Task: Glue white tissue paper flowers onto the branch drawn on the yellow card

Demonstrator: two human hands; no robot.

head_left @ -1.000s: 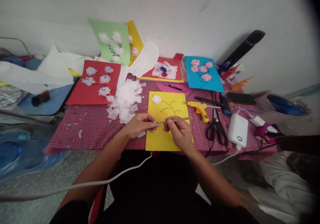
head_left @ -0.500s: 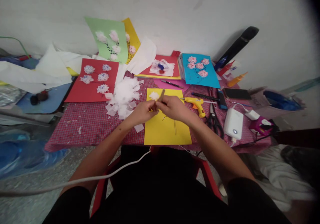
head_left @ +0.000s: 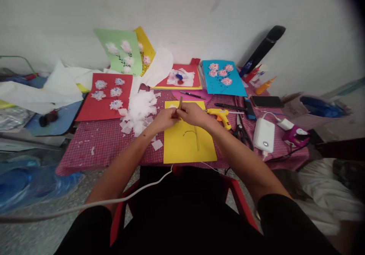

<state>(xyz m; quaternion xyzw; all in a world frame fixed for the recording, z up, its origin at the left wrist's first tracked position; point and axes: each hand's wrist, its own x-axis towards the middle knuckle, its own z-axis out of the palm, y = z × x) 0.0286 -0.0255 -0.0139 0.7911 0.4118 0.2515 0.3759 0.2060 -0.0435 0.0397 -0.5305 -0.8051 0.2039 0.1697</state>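
Both hands meet over the upper part of a yellow sheet of card (head_left: pixel 185 152), fingertips together. My right hand (head_left: pixel 193 113) is closed around a thin brown stick (head_left: pixel 180 102), whose top end pokes up past the fingers. My left hand (head_left: pixel 167 119) is closed in a pinch at the stick's lower end; whatever is between its fingers is hidden. Behind the hands, part of a white paper flower (head_left: pixel 173 106) shows on the card. Thin drawn stem lines (head_left: pixel 196 138) run down the card. To the left lies a heap of white tissue-paper squares (head_left: pixel 140 108).
A yellow glue gun (head_left: pixel 222 117), black scissors (head_left: pixel 241 133) and a white power bank (head_left: pixel 264 135) lie on the right. Finished flower cards, one red (head_left: pixel 94 108) and one blue (head_left: pixel 224 78), stand behind. A white cable (head_left: pixel 137 193) crosses in front of my lap.
The view has shifted slightly. My hands now cover more of the white flower and still grip together; the stick stands more upright.
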